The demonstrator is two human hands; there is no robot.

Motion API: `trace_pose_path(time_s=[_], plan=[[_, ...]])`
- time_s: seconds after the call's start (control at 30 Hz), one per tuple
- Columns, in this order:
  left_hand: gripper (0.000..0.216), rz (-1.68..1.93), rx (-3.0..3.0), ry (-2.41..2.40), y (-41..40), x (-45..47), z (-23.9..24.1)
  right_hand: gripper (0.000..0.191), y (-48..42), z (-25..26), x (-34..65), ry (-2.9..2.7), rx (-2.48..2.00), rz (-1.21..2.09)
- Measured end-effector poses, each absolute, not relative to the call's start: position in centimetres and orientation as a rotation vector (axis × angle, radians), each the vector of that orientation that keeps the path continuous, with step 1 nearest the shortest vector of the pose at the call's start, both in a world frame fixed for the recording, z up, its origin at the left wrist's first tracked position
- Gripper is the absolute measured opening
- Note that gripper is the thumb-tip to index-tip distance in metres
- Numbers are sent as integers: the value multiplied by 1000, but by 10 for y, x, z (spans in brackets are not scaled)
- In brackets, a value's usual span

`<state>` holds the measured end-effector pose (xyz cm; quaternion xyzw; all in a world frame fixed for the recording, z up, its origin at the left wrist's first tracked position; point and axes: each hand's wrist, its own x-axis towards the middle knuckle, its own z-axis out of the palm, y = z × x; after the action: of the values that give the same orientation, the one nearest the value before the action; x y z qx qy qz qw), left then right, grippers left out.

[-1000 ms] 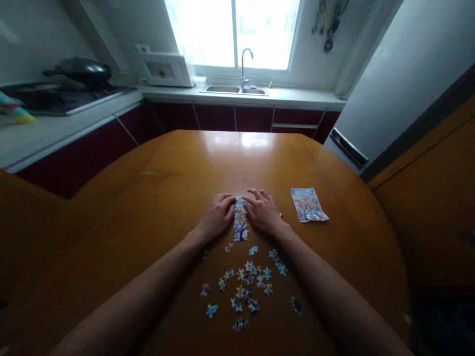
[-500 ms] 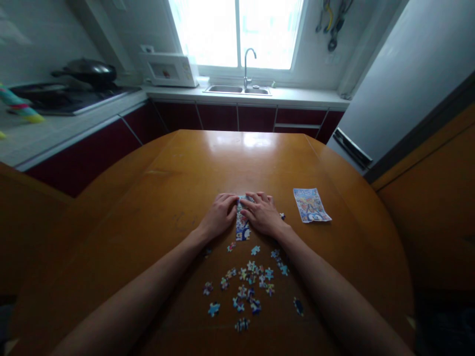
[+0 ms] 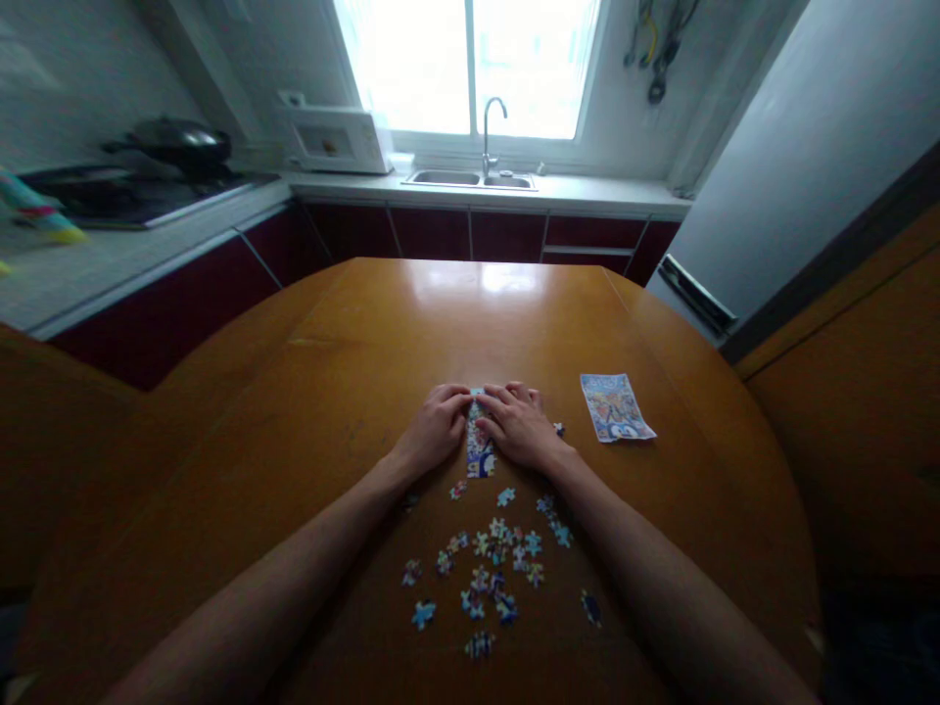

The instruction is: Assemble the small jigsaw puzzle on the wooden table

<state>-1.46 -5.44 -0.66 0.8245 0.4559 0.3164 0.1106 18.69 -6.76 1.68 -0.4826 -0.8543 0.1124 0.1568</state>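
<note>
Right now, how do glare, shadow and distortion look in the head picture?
Head view: the window is blown white, and the table glares at its far end. Head view: the loose pieces lie in dimmer light; detail on the puzzle strip is muddy. Head view: the fridge looks stretched.

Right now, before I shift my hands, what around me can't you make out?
All in the head view:
- Upper right part of the joined puzzle strip: covered by the right hand.
- Exact count of the loose puzzle pieces: too small and clustered.
- Lettering on the printed sheet: too small and blurred.
- The whole shape of the colourful object at far left: blurred, and cut off by the left edge.
</note>
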Motion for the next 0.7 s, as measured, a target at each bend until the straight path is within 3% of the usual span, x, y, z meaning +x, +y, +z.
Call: trace_pose_path(time_s=[0.13,0.7], plan=[[27,950,2430,1347,-55,-14,-6,51,-67,14,188,-2425,-1377,324],[29,875,2503,1298,-57,-13,-1,42,-66,16,186,-2411,-1395,304]])
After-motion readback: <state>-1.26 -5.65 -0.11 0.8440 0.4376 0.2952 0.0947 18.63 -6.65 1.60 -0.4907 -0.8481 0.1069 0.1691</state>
